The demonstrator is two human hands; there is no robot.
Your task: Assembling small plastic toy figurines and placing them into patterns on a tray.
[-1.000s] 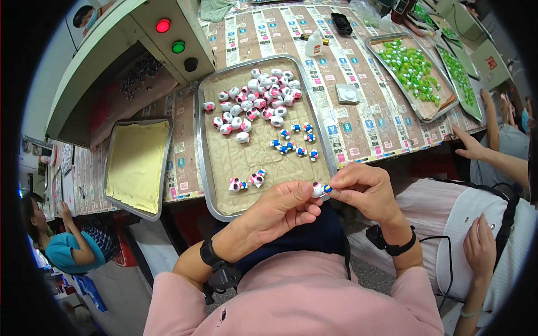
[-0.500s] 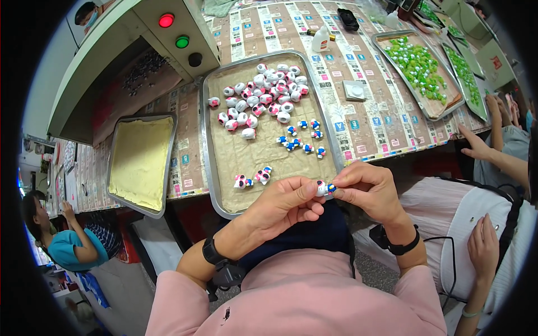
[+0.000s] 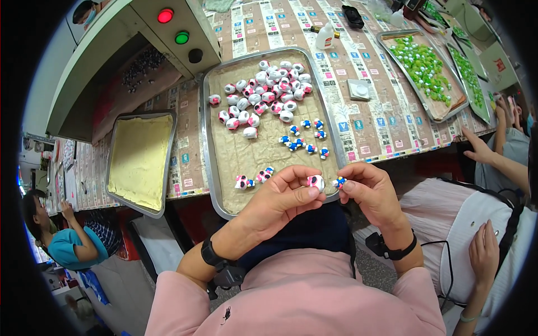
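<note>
Main risk: a dropped part. Both pieces are small, look smooth, and are held by fingertips only, so a slight roll of the thumb could lose one. They're up near the close right corner of the tray [image 3: 206,151], so a slip might hit the metal rim or miss it and land on the dark clothing below. Second risk: misalignment. If the two get pushed together while one is twisted in the fingers, they'd likely seat crooked. Hard squeezing might also mark the painted faces (if that finish is soft, can't tell from here).

Grip: left hand [image 3: 280,196] is closed to a pinch, thumb on the near side, fingers behind, on a white-and-pink head piece [image 3: 315,182]. Right hand [image 3: 370,190] pinches a blue-and-white body piece [image 3: 339,182] between thumb and forefinger. Body piece pokes out leftward past the fingertips, facing the head piece; visible gap, not touching.

Around them: loose head pieces [image 3: 260,92] heaped at the tray's far side, loose blue pieces [image 3: 302,139] nearer, just beyond the hands. Two pink-and-blue figures [image 3: 244,182] lie left of the left hand, one close against it in view. Tray sits on the patterned tabletop [image 3: 370,129].
</note>
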